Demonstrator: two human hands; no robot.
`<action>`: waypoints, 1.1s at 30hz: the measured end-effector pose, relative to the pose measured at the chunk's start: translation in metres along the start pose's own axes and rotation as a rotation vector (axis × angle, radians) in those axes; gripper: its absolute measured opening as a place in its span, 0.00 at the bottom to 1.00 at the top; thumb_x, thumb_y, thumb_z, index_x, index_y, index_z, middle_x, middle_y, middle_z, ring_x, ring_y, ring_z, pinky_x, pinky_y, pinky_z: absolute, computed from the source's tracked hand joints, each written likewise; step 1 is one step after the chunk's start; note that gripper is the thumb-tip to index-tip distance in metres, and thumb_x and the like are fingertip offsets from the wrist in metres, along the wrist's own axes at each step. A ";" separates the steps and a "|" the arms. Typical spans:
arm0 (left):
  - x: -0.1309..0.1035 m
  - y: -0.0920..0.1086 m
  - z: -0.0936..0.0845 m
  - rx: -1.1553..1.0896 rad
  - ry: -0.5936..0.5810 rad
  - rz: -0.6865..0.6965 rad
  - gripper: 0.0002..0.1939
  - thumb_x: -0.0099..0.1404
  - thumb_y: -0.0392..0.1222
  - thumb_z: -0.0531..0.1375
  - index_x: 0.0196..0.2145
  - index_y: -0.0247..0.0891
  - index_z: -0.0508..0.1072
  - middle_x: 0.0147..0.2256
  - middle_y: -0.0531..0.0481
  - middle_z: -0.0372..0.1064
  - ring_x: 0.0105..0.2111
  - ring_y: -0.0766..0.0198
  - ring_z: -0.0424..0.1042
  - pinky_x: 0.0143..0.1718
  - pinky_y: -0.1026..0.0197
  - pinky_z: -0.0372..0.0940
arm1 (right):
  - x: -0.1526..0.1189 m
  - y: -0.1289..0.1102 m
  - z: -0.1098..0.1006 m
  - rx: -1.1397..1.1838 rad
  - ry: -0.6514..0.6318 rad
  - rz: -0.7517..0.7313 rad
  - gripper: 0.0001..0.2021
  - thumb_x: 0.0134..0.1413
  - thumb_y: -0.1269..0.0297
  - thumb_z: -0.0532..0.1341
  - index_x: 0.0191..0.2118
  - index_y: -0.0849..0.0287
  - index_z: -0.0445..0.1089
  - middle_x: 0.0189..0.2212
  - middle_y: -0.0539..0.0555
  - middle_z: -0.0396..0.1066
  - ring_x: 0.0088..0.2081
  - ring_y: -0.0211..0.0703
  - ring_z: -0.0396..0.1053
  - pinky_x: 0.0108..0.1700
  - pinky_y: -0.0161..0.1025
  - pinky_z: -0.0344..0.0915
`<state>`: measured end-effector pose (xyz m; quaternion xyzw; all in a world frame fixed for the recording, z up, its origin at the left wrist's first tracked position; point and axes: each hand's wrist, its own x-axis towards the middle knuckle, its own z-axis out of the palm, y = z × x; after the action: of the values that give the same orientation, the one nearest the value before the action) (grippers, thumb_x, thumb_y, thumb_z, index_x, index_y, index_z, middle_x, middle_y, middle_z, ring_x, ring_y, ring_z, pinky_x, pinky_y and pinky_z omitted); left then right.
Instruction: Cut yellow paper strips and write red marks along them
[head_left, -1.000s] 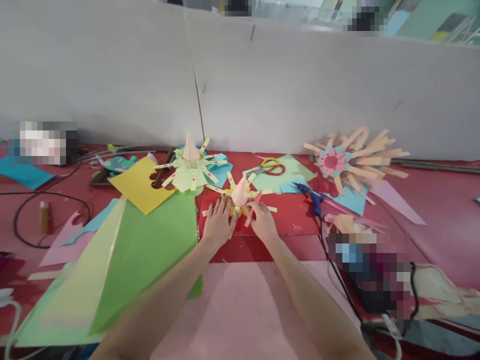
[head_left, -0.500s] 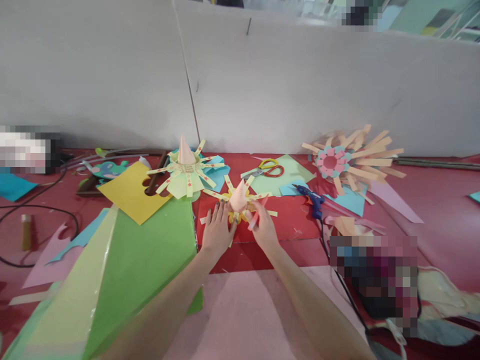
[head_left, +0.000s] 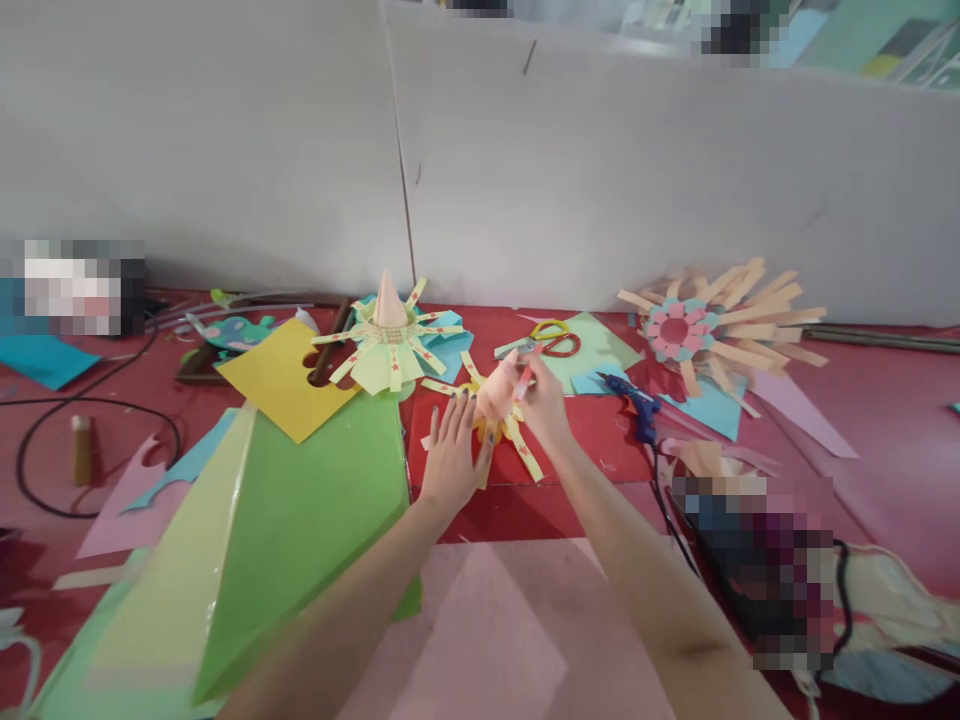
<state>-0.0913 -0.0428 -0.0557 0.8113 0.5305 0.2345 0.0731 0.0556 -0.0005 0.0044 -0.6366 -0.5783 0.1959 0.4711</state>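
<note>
A paper craft with a pale pink cone (head_left: pixel 498 394), a yellow scalloped base and pale strips (head_left: pixel 529 459) with red stars lies on a red sheet (head_left: pixel 600 440). My left hand (head_left: pixel 451 455) rests flat on its left side, fingers stretched out over the strips. On the cone's right side is my right hand (head_left: pixel 546 402), its fingers closed on a slim pink-red pen (head_left: pixel 524 382). The pen's tip is hard to make out against the cone. Behind stands a similar craft with a pink cone (head_left: pixel 388 303) and star-printed strips (head_left: pixel 395 370).
Scissors (head_left: pixel 551 340) lie beyond my right hand, a blue glue gun (head_left: pixel 637 410) with its black cord to the right. A pink-and-blue paper flower (head_left: pixel 679 331) sits far right. Yellow card (head_left: pixel 289 385) and green sheets (head_left: pixel 315 530) are at left. A grey partition (head_left: pixel 525 180) closes the back.
My right hand has moved up and away along the cone's right side with the pen. The craft has turned and its cone leans right. The whole view has shifted slightly.
</note>
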 end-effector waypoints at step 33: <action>0.000 -0.002 0.011 -0.018 -0.160 0.025 0.22 0.67 0.44 0.46 0.55 0.33 0.61 0.59 0.41 0.57 0.61 0.56 0.52 0.61 0.47 0.50 | 0.084 0.042 0.018 -0.202 0.275 -0.162 0.16 0.52 0.62 0.54 0.48 0.57 0.61 0.42 0.59 0.68 0.46 0.48 0.65 0.49 0.52 0.61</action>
<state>-0.0883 -0.0409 -0.0659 0.8332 0.5107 0.1745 0.1200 0.0854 0.0881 -0.0142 -0.6530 -0.5745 0.0093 0.4935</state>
